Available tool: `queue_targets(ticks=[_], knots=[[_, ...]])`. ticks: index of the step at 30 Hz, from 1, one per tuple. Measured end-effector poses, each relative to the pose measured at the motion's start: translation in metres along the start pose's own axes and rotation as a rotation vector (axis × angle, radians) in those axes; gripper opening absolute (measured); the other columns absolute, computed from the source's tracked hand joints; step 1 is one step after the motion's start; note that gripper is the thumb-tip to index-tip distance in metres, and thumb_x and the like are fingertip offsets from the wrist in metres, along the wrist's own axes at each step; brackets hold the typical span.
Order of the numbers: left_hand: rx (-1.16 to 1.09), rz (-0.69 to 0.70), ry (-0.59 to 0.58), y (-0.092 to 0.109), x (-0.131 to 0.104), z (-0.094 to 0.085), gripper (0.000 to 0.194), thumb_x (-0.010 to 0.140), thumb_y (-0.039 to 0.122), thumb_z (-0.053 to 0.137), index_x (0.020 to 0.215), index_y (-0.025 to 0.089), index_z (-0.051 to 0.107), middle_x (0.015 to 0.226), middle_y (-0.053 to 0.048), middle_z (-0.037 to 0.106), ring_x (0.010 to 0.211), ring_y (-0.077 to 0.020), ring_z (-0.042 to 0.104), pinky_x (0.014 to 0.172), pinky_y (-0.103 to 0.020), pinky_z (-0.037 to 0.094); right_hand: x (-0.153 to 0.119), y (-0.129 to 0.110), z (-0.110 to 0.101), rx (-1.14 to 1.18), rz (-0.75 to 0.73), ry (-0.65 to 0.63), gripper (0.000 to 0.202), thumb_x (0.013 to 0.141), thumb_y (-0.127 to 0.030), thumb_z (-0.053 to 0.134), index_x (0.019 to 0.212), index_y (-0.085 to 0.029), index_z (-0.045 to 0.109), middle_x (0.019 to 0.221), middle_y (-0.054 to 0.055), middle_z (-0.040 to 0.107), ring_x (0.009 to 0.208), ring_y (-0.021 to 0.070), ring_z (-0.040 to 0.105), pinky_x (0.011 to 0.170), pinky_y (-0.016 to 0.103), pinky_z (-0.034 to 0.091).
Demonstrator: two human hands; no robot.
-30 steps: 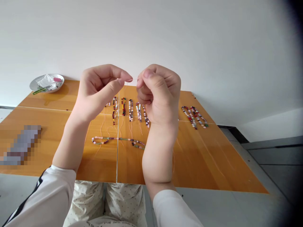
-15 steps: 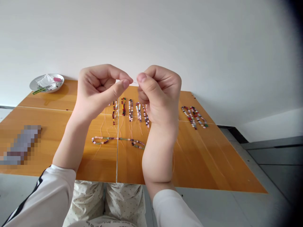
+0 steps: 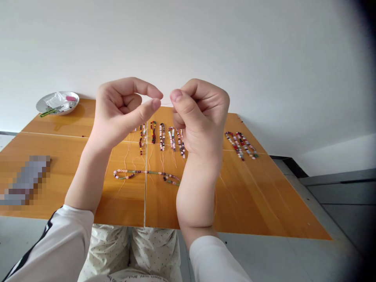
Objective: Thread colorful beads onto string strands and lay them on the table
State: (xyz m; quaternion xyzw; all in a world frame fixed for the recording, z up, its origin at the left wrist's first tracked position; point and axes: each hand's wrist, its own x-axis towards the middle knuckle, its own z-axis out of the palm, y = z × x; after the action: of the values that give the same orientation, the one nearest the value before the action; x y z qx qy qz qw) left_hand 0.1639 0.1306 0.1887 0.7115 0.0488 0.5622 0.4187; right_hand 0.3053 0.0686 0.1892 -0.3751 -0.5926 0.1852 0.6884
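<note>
On the table (image 3: 258, 203): plate (image 3: 41, 106), rear left; front bead string (image 3: 151, 172), centre; row of strings (image 3: 161, 137), behind it; bead pair (image 3: 236, 147), right.

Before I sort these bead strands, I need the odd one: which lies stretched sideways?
The pink, green and dark strand nearest the table's front edge: it stretches left to right, while the other strands lie farther back, roughly front to back.

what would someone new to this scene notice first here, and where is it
Two raised bare hands, the left hand and the right hand, dominate the middle, with a thin pale thread showing between them. Below, a long multicoloured beaded strand lies on the glossy orange-brown wooden table. A round white plate stands at the table's far left corner.
</note>
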Motion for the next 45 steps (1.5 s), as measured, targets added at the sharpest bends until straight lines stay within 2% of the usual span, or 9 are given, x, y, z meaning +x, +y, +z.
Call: queue_targets(ticks=[6, 13, 17, 22, 26, 31, 35, 41, 45], knots=[[0.019, 0.006, 0.035, -0.001, -0.001, 0.002, 0.017, 0.081, 0.032, 0.078, 0.071, 0.020, 0.071, 0.045, 0.007, 0.024, 0.039, -0.0012, 0.017, 0.037, -0.023, 0.013, -0.001, -0.003, 0.001, -0.012, -0.006, 0.001, 0.042, 0.086, -0.041, 0.069, 0.057, -0.022, 0.044, 0.052, -0.005, 0.028, 0.047, 0.0077, 0.019, 0.045, 0.028, 0.019], [-0.148, -0.149, 0.007, -0.005, 0.001, -0.001, 0.020, 0.082, 0.038, 0.076, 0.075, 0.023, 0.064, 0.046, 0.007, 0.023, 0.039, -0.0028, 0.013, 0.037, -0.027, 0.009, 0.000, -0.002, 0.001, 0.072, 0.000, -0.001, 0.046, 0.082, -0.046, 0.075, 0.055, -0.023, 0.046, 0.053, -0.005, 0.026, 0.047, 0.0091, 0.016, 0.046, 0.031, 0.017], [-0.155, -0.240, 0.025, 0.001, 0.002, 0.001, 0.023, 0.080, 0.040, 0.077, 0.074, 0.023, 0.062, 0.050, 0.007, 0.023, 0.039, -0.0029, 0.013, 0.037, -0.026, 0.009, 0.001, 0.000, 0.000, 0.077, -0.029, -0.005, 0.036, 0.082, -0.046, 0.074, 0.059, -0.025, 0.057, 0.049, -0.005, 0.029, 0.044, 0.0093, 0.016, 0.044, 0.032, 0.016], [-0.248, -0.232, 0.027, 0.005, 0.002, -0.001, 0.012, 0.080, 0.026, 0.075, 0.081, 0.022, 0.064, 0.047, 0.010, 0.021, 0.037, -0.0035, 0.011, 0.035, -0.025, 0.009, -0.002, 0.003, -0.003, 0.005, -0.089, -0.067, 0.014, 0.083, -0.035, 0.076, 0.078, -0.023, 0.072, 0.049, -0.008, 0.022, 0.044, 0.0054, 0.017, 0.045, 0.025, 0.018], [-0.227, -0.165, -0.042, 0.003, 0.002, -0.005, 0.023, 0.079, 0.022, 0.078, 0.089, 0.023, 0.058, 0.041, 0.014, 0.024, 0.033, -0.0039, 0.019, 0.035, -0.022, 0.013, -0.003, 0.004, -0.002, -0.108, -0.139, -0.048, 0.022, 0.085, -0.043, 0.073, 0.079, -0.022, 0.072, 0.050, -0.007, 0.022, 0.045, 0.0045, 0.026, 0.045, 0.022, 0.021], [-0.286, -0.063, -0.021, -0.003, 0.002, -0.004, 0.035, 0.073, 0.018, 0.083, 0.087, 0.024, 0.052, 0.042, 0.016, 0.027, 0.032, -0.0005, 0.015, 0.034, -0.019, 0.012, -0.001, 0.002, 0.003, -0.146, -0.216, -0.003, 0.055, 0.082, -0.055, 0.071, 0.051, -0.017, 0.046, 0.051, -0.005, 0.024, 0.047, 0.0022, 0.028, 0.044, 0.021, 0.018], [-0.302, 0.003, -0.044, -0.006, 0.003, 0.000, 0.038, 0.074, 0.013, 0.082, 0.081, 0.023, 0.046, 0.043, 0.017, 0.025, 0.032, 0.0014, 0.012, 0.035, -0.019, 0.013, -0.001, 0.001, 0.012, -0.083, -0.286, 0.072, 0.072, 0.082, -0.057, 0.070, 0.052, -0.014, 0.021, 0.052, -0.005, 0.017, 0.047, 0.0003, 0.019, 0.045, 0.021, 0.017], [-0.339, 0.123, 0.048, -0.007, 0.003, 0.009, 0.042, 0.075, 0.006, 0.077, 0.070, 0.021, 0.038, 0.046, 0.014, 0.018, 0.035, 0.0010, 0.010, 0.034, -0.017, 0.015, -0.006, 0.002, 0.023, -0.073, -0.206, 0.134, 0.071, 0.085, -0.056, 0.067, 0.054, -0.017, 0.017, 0.054, -0.004, 0.017, 0.049, 0.0039, 0.034, 0.045, 0.021, 0.027], [-0.362, 0.172, 0.033, -0.007, 0.004, 0.010, 0.045, 0.069, -0.001, 0.072, 0.066, 0.022, 0.033, 0.047, 0.013, 0.015, 0.035, 0.0009, 0.009, 0.032, -0.015, 0.015, -0.008, 0.000, 0.023, -0.097, -0.184, 0.125, 0.069, 0.088, -0.052, 0.066, 0.055, -0.017, 0.016, 0.055, -0.003, 0.017, 0.053, 0.0051, 0.040, 0.047, 0.021, 0.028]])
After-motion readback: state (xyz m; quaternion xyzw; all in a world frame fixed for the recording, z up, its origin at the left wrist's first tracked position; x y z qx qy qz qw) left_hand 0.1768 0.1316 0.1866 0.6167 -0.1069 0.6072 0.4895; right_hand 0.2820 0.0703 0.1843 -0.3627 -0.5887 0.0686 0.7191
